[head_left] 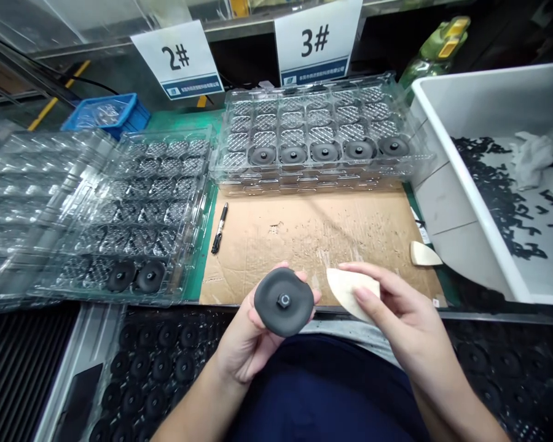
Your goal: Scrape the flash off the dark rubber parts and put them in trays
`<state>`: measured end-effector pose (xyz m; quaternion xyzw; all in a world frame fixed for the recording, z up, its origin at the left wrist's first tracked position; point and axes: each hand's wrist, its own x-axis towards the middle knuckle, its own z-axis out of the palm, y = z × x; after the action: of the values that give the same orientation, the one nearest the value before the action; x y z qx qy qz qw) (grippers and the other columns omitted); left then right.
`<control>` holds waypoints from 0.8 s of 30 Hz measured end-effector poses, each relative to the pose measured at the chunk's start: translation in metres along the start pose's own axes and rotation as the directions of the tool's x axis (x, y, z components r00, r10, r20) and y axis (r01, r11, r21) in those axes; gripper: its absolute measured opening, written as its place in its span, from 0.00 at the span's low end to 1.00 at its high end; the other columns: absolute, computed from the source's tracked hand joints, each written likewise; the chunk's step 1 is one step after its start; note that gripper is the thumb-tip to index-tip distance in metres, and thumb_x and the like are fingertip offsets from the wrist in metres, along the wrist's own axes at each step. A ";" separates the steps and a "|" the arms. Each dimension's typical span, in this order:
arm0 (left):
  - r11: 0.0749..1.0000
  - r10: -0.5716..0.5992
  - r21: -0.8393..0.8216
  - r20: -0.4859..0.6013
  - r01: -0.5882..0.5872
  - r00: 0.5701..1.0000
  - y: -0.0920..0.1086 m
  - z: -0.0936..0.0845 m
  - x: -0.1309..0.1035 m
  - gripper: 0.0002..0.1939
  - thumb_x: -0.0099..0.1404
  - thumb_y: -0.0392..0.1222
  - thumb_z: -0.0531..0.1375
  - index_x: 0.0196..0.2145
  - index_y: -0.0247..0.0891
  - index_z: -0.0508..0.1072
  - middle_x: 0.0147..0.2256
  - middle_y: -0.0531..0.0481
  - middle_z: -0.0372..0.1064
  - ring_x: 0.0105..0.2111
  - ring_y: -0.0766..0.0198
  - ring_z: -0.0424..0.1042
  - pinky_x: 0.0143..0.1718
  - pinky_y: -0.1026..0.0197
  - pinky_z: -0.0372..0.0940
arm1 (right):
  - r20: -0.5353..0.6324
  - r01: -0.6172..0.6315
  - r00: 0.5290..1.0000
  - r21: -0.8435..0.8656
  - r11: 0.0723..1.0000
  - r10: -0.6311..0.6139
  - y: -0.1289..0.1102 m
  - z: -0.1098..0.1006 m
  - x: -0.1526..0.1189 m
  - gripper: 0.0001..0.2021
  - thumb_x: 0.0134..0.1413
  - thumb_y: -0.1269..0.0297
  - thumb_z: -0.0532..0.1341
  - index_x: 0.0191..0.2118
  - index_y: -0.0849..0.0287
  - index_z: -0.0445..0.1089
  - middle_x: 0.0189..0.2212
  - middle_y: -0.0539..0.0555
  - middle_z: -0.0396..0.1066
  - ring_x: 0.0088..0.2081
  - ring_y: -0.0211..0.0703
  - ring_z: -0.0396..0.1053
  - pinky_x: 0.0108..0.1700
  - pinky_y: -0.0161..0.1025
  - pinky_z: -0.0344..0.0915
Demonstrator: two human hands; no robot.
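My left hand [246, 344] grips a round black plastic part [270, 310] by its edge, its face with a small raised centre stud turned up. Close by on the right, my right hand [408, 307] pinches a cream wedge-shaped pad [348, 290], perhaps sponge or felt. The pad's tip points toward the black part, with a small gap between them. Both hands are above the near edge of a cardboard sheet [304, 227].
Clear plastic trays [239, 161] at the back hold several black parts; more trays [120, 230] stand left. A white bin [483, 227] with black scraps is at right. A pen [220, 227] and another cream pad [424, 253] lie on the cardboard. A blue basket [131, 116] sits back left.
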<state>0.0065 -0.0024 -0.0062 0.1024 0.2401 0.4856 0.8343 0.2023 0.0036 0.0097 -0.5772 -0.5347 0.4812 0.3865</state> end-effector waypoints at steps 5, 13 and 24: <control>1.000 -0.004 -0.002 0.008 0.004 1.000 -0.001 0.003 0.000 0.23 0.54 0.42 0.64 0.48 0.42 0.69 0.48 0.49 0.69 0.47 0.52 0.69 0.48 0.58 0.66 | -0.026 -0.047 0.999 0.005 0.999 0.047 0.013 0.005 -0.002 0.11 0.57 0.59 0.57 0.46 0.47 0.67 0.40 0.46 0.71 0.36 0.34 0.69 0.36 0.27 0.66; 0.993 -0.016 0.109 -0.181 0.037 0.983 -0.009 0.009 -0.002 0.23 0.50 0.35 0.67 0.45 0.43 0.71 0.44 0.49 0.72 0.44 0.60 0.71 0.47 0.63 0.66 | 0.168 0.487 0.873 -0.225 0.844 -0.459 -0.045 0.021 -0.010 0.16 0.57 0.71 0.54 0.52 0.58 0.62 0.41 0.54 0.70 0.39 0.40 0.68 0.40 0.35 0.66; 0.969 0.166 0.223 -0.256 -0.109 0.952 -0.009 0.002 -0.001 0.26 0.46 0.41 0.69 0.45 0.46 0.71 0.43 0.51 0.72 0.43 0.59 0.71 0.45 0.61 0.66 | 0.343 0.500 0.839 -0.184 0.846 -0.422 -0.049 0.042 0.010 0.14 0.59 0.72 0.51 0.49 0.60 0.64 0.38 0.52 0.69 0.39 0.36 0.66 0.42 0.33 0.63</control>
<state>0.0141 -0.0075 -0.0085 0.1372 0.3940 0.5247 0.7421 0.1488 0.0174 0.0451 -0.3998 -0.7689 0.3758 0.3283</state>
